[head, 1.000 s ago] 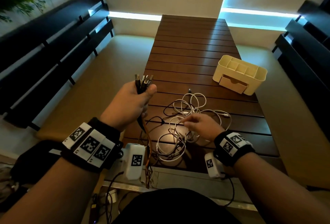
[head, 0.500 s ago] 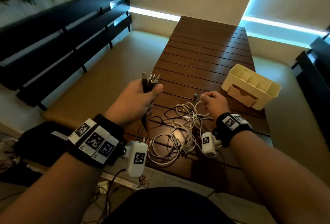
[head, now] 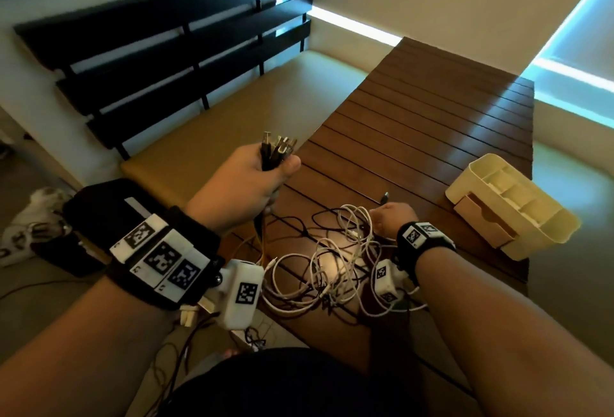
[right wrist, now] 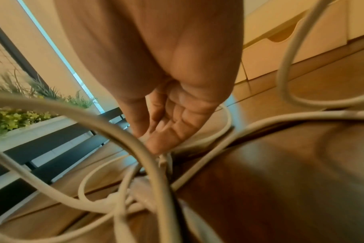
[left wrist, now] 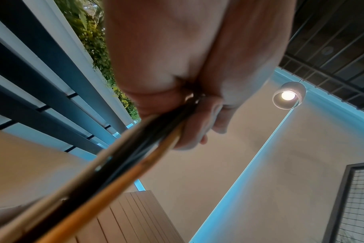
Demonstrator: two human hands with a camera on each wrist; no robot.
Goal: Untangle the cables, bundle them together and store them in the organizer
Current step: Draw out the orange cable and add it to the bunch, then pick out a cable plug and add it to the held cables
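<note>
I have my left hand raised off the near left edge of the tabletop, fist wrapped tight round a gathered bunch of cable ends, plugs sticking up past my thumb; the left wrist view shows the dark and orange strands running taut out of the grip. My right hand is down on the pile of loose white cables near the front edge, fingers half extended and bearing on a white strand. Whether thumb and forefinger actually pinch it, I cannot tell from the right wrist view.

The organizer stands at the right edge of the tabletop, well apart from the pile, and nothing is stored in it yet.

Risks as I judge them:
- The strands from my left fist run down into the same pile. If I lift further before freeing the loops, the knot will likely tighten rather than open.
- Dark thin cables cross under the white ones; dragging one white strand could pull the whole heap towards the front edge and off it.
- A black plug lies just beyond my right hand and may snag a loop.
- A weak hold with the right fingers would let the strand slip back.
</note>
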